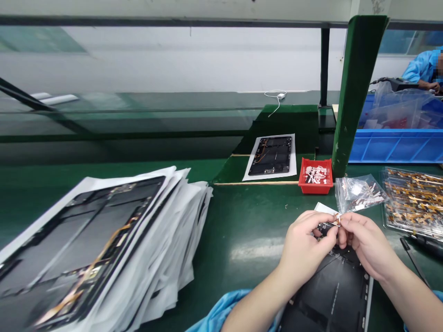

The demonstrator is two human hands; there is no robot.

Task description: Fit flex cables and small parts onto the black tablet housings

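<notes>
Over one black panel [316, 297], left fingers [321, 217] and right fingers [351, 224] pinch one small part [325, 228].

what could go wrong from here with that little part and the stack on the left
The small dark part in the left hand could slip onto the black panel below. The stack has uneven edges and might slide if bumped. The red tray has no lid, so a knock could spill its pieces.
</notes>
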